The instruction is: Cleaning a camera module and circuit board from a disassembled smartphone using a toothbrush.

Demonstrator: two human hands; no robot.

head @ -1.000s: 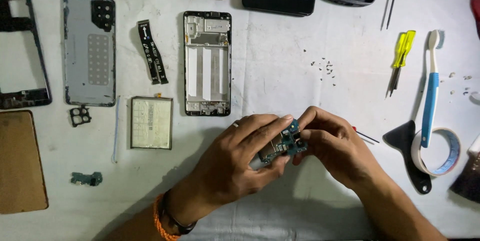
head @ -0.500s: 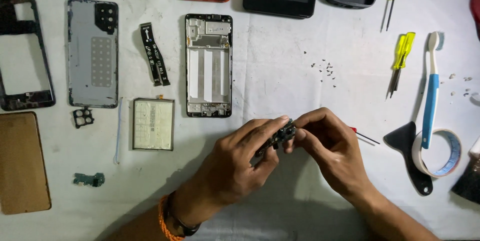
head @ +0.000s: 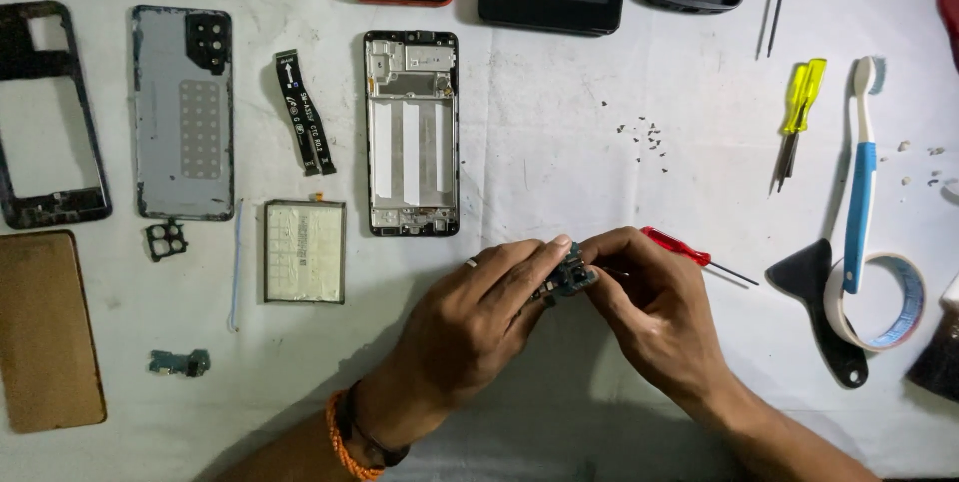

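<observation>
Hands (head: 569, 317) — small circuit board (head: 567, 280) between

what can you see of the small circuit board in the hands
The small circuit board is a dark, bluish-green piece with tiny metal parts on it, mostly hidden by fingers. It is held above the white table, pinched between the fingertips of the left hand and the right hand, and tilted rather than lying flat. Only a short stretch of it shows between the thumbs. Its full shape and underside cannot be made out. Nothing but the two hands touches it, as far as shows.
</observation>
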